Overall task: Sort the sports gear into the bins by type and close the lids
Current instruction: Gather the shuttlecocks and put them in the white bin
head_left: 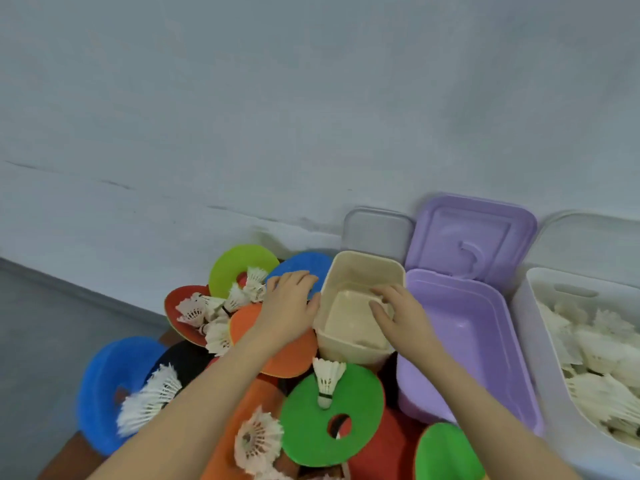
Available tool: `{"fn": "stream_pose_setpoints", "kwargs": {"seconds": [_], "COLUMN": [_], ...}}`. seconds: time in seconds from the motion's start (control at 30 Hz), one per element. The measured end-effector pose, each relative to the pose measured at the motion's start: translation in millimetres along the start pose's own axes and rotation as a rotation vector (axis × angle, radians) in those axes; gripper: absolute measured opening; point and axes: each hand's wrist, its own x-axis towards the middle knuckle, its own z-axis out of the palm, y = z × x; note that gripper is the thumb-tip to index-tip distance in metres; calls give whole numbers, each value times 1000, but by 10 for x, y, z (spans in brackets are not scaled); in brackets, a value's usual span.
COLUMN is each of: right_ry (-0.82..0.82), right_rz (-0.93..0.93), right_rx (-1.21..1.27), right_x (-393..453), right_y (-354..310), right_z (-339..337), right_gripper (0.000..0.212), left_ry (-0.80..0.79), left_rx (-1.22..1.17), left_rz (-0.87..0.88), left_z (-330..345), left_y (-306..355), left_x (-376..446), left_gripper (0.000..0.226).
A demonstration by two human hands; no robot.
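Coloured disc cones and white shuttlecocks lie heaped on the table. My left hand [287, 303] lies palm down on a blue disc cone [304, 263] at the back of the heap, fingers bent over its edge. My right hand [398, 315] reaches down into the cream bin [346, 344]; its fingertips point at the bin floor and whether they hold anything is hidden. To the right stand an open purple bin [450, 393] with its lid [471, 233] leaning on the wall, and a white bin [540, 375] filled with shuttlecocks.
A green disc [332, 414] carries a shuttlecock [325, 379] near the front. Orange [287, 355], red [173, 306], light green [228, 268] and blue [104, 386] discs surround it. A grey lid [377, 230] leans on the wall behind the cream bin.
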Motion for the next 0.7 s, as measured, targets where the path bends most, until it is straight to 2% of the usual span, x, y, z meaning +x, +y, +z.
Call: {"fn": "stream_pose_setpoints", "kwargs": {"seconds": [0.07,0.2,0.3,0.57,0.63,0.7], "right_ry": [-22,-88,-175,-404,-443,-430], "right_rz": [-12,-2,54,112,112,108], "right_rx": [14,32,53,-208,-270,-310], "right_x": [116,400,610,1110,1184,1208], "right_y": [-221,-615,-765,-836,-820,-792], "right_z": [285,855,1311,2113,2246,2359], "right_gripper": [23,28,30,47,44,31], "left_ry": [-17,-31,-69,-221,-270,-323], "left_rx": [12,-16,25,120,141,147], "left_rz": [-22,-86,-134,-230,-228,-209], "left_z": [-18,-68,-56,61,101,153], "left_y": [-410,-1152,-1682,-2621,-2747,-2812], "left_x": [-44,-125,-167,-135,-112,-97], "left_gripper": [35,44,37,51,57,63]}}
